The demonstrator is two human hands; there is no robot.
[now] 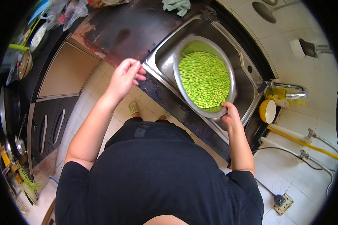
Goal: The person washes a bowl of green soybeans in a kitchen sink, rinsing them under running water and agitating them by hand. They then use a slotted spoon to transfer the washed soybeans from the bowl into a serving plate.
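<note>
A round metal basin (232, 75) sits tilted over the steel sink (164, 62), holding a heap of shelled green beans (204, 77) that look like green soybeans. My right hand (230, 114) grips the basin's near right rim, thumb on top and fingers under or behind the edge. Just off the sink's front left corner, my left hand (129, 77) hovers in the air, apart from the basin. Its thumb and forefinger come together in a pinch while the other fingers curl loosely. Whatever lies between those fingertips, if anything, is too small to make out.
A chrome tap (285, 90) rises at the sink's right end, beside a yellow bowl (267, 111). A green cloth (176, 5) lies on the dark counter (127, 32) at the back. Ladle (264, 12) and spatula (308, 48) hang on the tiled wall. Cabinets stand left.
</note>
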